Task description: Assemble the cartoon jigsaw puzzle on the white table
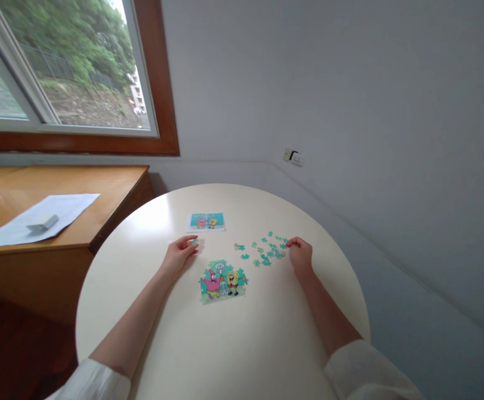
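A partly assembled cartoon jigsaw lies on the round white table between my arms. My left hand rests on the table to its upper left, fingertips pinching a small teal puzzle piece. My right hand rests at the right edge of a scatter of several loose teal pieces, fingers curled and touching the nearest ones. A small reference picture card lies farther back on the table.
A wooden desk stands to the left with white paper and a small grey object on it. A window is above it. A wall socket sits on the grey wall behind the table.
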The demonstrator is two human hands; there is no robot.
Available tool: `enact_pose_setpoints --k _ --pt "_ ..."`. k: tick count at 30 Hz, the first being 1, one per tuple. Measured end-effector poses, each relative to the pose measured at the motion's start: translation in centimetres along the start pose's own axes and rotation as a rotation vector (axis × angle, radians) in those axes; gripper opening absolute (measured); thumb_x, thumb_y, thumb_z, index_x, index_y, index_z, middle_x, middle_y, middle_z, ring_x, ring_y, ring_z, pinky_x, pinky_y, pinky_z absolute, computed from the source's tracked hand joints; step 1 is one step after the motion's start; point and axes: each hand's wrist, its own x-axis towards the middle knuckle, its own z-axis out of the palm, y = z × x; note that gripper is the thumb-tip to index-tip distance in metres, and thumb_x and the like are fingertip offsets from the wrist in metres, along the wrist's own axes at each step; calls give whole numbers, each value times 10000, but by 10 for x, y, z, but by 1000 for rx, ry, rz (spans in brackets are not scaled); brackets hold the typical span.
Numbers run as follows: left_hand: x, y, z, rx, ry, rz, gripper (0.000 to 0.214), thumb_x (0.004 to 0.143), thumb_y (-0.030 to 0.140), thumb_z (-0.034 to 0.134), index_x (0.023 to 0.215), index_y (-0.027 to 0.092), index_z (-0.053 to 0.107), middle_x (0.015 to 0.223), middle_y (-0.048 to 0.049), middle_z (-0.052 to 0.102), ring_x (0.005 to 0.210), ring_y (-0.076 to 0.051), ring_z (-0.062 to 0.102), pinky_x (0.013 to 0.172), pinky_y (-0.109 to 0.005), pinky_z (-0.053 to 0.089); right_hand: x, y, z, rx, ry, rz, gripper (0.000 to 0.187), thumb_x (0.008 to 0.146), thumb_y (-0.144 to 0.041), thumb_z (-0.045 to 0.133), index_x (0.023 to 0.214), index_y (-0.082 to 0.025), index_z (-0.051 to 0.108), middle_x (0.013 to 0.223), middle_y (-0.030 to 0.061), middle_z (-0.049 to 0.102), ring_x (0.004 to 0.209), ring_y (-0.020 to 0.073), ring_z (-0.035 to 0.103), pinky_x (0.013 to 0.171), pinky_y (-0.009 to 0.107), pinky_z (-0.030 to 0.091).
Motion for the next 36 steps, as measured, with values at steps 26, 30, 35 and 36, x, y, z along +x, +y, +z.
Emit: enact_pose_setpoints --k 26,30,35,36 --pt "1 0 -3 15 -41 -51 408 504 277 748 859 97 660 704 -68 668 672 -157 625 728 -305 488 -30 -26 2 -467 -512 -450 165 703 -318 528 622 -206 618 701 26 620 720 163 547 725 299 371" --pt "0 1 -1 11 -37 -66 414 495 278 758 854 96 662 699 -66 670 670 -153 627 752 -309 486 -32 -25 3 -508 -564 -450 138 690 -314 552 678 -217 649 763 24 636 781 172 549 775 317 356" --pt "1 3 -2 -14 -62 -96 404 511 259 754 867 92 666 761 -76 678 704 -152 629 801 -317 481 -33 -22 4 -533 -608 -454 136 697 -284 549 730 -215 662 807 25 635 830 178 542 807 330 334" --pt "1 4 -2 -14 -68 -102 400 512 251 752 869 91 666 769 -77 678 708 -152 630 808 -316 480 -33 -22 5 -534 -609 -455 136 701 -278 546 730 -213 661 807 26 634 832 178 540 808 331 332"
